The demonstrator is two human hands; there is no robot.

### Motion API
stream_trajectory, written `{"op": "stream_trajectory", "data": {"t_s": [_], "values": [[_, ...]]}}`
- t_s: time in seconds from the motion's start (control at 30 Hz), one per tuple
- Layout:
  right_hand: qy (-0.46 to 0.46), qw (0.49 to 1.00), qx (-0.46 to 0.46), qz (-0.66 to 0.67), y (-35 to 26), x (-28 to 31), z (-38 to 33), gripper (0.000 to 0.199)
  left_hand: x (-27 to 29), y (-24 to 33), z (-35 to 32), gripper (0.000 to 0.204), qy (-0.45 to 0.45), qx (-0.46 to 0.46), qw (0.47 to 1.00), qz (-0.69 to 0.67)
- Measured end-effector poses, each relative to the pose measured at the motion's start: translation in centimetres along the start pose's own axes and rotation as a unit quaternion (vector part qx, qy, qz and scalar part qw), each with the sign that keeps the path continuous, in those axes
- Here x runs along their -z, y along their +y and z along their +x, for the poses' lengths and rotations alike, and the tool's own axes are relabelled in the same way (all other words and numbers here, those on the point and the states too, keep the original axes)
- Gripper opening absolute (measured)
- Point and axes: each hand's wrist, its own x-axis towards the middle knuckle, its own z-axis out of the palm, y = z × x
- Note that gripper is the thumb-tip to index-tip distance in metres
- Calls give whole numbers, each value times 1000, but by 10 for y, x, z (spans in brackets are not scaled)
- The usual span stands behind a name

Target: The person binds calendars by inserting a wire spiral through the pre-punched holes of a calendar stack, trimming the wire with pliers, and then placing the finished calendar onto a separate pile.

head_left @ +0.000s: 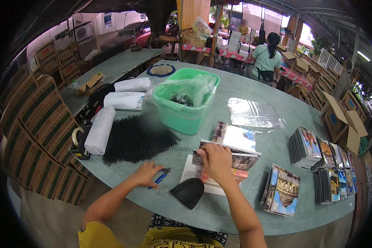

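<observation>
My left hand [144, 174] is low over the table, its thumb and fingers closed loosely around blue-handled pliers [162, 177]. My right hand [217, 160] grips the top edge of a partly raised notebook [244, 160] with a printed photo cover. A thin black spiral coil [182, 149] stretches from the notebook's left end toward a large dark heap of black coils [136, 138]. Under the notebook lie pale printed sheets [190, 170]. A black, round-topped block [188, 193] rests against them on the near side. Behind my right hand is another glossy-covered book [234, 136].
A green tub [182, 115] holds clear plastic and black coils. White rolled packs [101, 130] flank the heap, beside tape [76, 136]. Clear bags [254, 112] lie farther back. Bound notebooks stand right [281, 190], [306, 146]. Stacked cartons [45, 124] rise left; a person [267, 58] stands beyond.
</observation>
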Motion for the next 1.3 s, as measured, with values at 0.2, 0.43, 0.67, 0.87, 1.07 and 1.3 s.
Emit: {"op": "stream_trajectory", "data": {"t_s": [0.2,0.43,0.67,0.87,1.07,1.3], "values": [[-12,999,4,-34,3,-4,1,19,8,33,-6,41,-12,50,999,2],[56,998,-5,-19,8,-10,-3,20,93,106,-2,33,221,-64,972,-52],[16,999,-41,-12,6,-9,-2,19,109,119,10,37,199,-64,974,89],[28,999,-33,-2,7,-11,-5,21,112,123,17,36,140,-30,988,61],[32,999,-33,-19,13,-8,0,18,71,93,12,32,140,-27,989,-50],[36,999,-27,14,5,-10,4,22,-22,30,19,44,130,19,990,49]]}}
